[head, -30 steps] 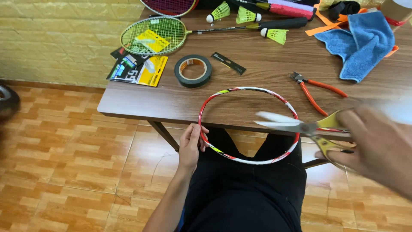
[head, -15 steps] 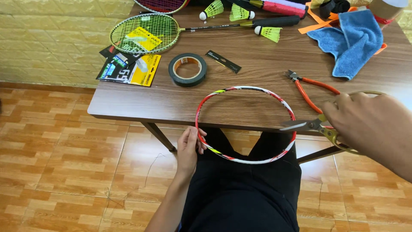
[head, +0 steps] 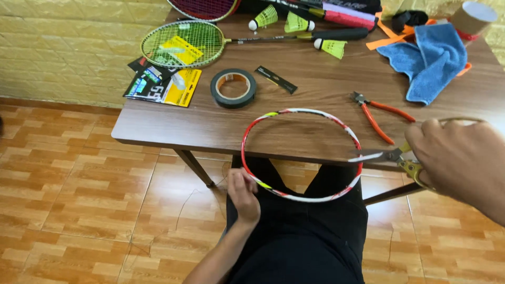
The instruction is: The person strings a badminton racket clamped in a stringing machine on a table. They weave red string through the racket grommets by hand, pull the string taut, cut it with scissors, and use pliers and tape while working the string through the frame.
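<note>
The unstrung red-and-white oval racket frame [head: 302, 154] lies half on the brown wooden counter [head: 210, 126], half over the person's lap, long axis running from the lap toward the counter's far side. Since a second ago, the left hand [head: 243, 193] has slid from gripping the frame's left rim to its lower-left edge, fingers curled; whether it grips cannot be told. The right hand [head: 463, 163], closed around yellow-handled scissors [head: 389, 156], has drawn them back to the frame's right rim, blades now shut. Orange-handled pliers [head: 380, 113] lie just beyond.
</note>
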